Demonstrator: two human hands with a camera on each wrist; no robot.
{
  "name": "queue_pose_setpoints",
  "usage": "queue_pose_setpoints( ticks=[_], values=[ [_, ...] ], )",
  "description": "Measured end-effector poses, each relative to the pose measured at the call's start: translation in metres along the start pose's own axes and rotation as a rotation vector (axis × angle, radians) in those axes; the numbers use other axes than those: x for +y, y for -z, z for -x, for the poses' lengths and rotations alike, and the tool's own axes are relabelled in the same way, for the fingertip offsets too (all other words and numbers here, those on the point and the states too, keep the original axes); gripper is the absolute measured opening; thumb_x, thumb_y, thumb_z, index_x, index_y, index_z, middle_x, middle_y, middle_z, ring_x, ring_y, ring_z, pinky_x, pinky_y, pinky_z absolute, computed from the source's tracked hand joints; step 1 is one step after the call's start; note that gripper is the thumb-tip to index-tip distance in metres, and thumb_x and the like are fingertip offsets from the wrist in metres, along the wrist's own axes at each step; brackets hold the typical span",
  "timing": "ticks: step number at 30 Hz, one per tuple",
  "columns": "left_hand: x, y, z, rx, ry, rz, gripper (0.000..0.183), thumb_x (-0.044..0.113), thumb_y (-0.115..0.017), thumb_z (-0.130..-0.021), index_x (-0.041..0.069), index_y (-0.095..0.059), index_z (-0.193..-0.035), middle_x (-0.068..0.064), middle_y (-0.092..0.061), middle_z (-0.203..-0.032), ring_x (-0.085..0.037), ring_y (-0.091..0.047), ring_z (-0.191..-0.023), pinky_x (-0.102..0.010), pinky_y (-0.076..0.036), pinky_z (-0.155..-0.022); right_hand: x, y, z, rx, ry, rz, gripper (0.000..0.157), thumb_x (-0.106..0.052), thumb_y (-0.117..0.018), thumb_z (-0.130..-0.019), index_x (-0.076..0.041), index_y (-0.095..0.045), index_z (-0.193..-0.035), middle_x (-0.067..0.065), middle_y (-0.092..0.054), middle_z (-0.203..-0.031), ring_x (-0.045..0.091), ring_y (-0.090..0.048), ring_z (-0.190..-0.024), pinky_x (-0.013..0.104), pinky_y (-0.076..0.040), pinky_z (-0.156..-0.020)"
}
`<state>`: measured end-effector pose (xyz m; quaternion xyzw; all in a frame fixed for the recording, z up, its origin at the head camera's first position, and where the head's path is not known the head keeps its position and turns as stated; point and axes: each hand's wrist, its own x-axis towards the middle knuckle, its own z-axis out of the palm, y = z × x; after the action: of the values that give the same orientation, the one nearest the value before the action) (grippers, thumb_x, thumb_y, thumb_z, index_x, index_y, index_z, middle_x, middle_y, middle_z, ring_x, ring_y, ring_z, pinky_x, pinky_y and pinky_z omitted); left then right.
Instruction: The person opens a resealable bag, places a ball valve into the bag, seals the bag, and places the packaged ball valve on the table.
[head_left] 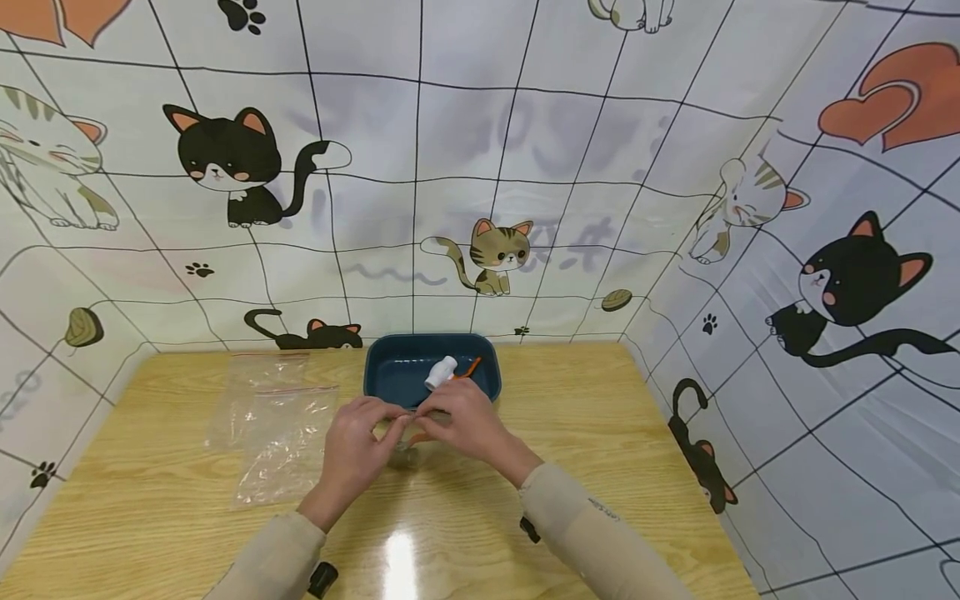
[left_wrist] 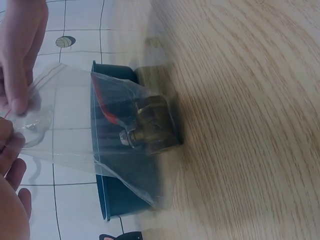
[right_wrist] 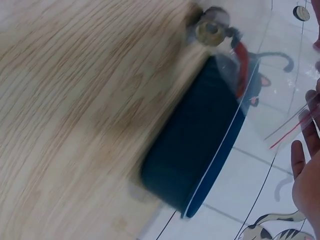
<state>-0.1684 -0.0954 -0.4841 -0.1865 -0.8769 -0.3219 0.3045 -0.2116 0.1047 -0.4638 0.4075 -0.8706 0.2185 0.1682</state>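
- The bench (head_left: 585, 425) meets a printed sheet (head_left: 570, 142) along its far edge and right side; bare wood stretches right of the hands and toward the person.
- A clear zip bag (left_wrist: 70, 115) hangs from both hands, just on the near side of a dark blue tray (head_left: 397, 382).
- Inside the bag, low down near the wood, sits a brass valve (left_wrist: 156, 125) with a red handle (left_wrist: 101, 100); whether it touches the bench I cannot tell.
- The left hand (head_left: 355, 446) pinches the bag's top between thumb and fingers; the right hand (head_left: 467, 422) pinches it too, close beside.
- The tray stands by the far edge, directly beyond the hands, holding a white fitting (head_left: 440, 372) and an orange-red piece (head_left: 471, 367).
- Two overlapping clear bags (head_left: 288, 450) lie flat left of the tray, by the left hand.
- Small dark lettering on the right sleeve (head_left: 577, 508) is unreadable; faint mauve marks on the sheet are illegible.
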Motion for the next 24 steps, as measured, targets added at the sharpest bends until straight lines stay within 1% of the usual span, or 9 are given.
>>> queue_pose_setpoints(
  ticks=[4,9,15,19,24],
  values=[
    [0.000,0.003,-0.001,0.011,0.009,-0.012,0.004,0.019,-0.079,-0.081,0.017,-0.075,-0.082,0.003,-0.072,-0.078,-0.019,-0.065,-0.083,-0.043,-0.051,-0.079,0.009,0.002,0.006,-0.019,-0.030,0.001,0.006,-0.029,-0.070,-0.090,-0.026,-0.075,-0.090,-0.012,-0.072,-0.086,0.002,-0.064,-0.081,0.031,-0.049,-0.087],
    [-0.002,0.005,-0.003,0.027,0.010,-0.015,0.006,0.018,-0.080,-0.080,0.017,-0.075,-0.083,0.003,-0.072,-0.078,-0.019,-0.065,-0.083,-0.042,-0.051,-0.079,0.022,0.003,0.014,-0.063,-0.081,0.009,0.008,-0.030,-0.067,-0.092,-0.025,-0.073,-0.091,-0.013,-0.071,-0.086,0.003,-0.064,-0.081,0.032,-0.049,-0.088],
    [-0.002,0.006,-0.002,0.054,0.015,-0.004,0.006,0.018,-0.080,-0.079,0.016,-0.075,-0.083,0.002,-0.072,-0.077,-0.020,-0.065,-0.084,-0.043,-0.051,-0.079,0.035,0.004,0.024,-0.088,-0.103,-0.017,0.006,-0.027,-0.069,-0.091,-0.023,-0.072,-0.095,-0.010,-0.072,-0.090,0.005,-0.064,-0.083,0.034,-0.050,-0.086],
    [-0.002,0.006,-0.002,0.061,0.017,0.015,0.006,0.017,-0.079,-0.080,0.015,-0.075,-0.083,0.002,-0.071,-0.076,-0.021,-0.066,-0.084,-0.044,-0.050,-0.081,0.041,0.005,0.029,-0.111,-0.141,-0.007,0.007,-0.026,-0.069,-0.092,-0.022,-0.071,-0.096,-0.009,-0.071,-0.090,0.005,-0.063,-0.084,0.035,-0.051,-0.086],
    [-0.001,0.003,-0.001,0.059,0.013,0.039,0.005,0.016,-0.079,-0.080,0.015,-0.074,-0.083,0.003,-0.071,-0.075,-0.020,-0.064,-0.083,-0.044,-0.050,-0.080,0.044,0.004,0.034,-0.143,-0.177,0.024,0.010,-0.029,-0.064,-0.094,-0.021,-0.069,-0.098,-0.007,-0.071,-0.095,0.008,-0.064,-0.087,0.036,-0.051,-0.087]
  ],
)
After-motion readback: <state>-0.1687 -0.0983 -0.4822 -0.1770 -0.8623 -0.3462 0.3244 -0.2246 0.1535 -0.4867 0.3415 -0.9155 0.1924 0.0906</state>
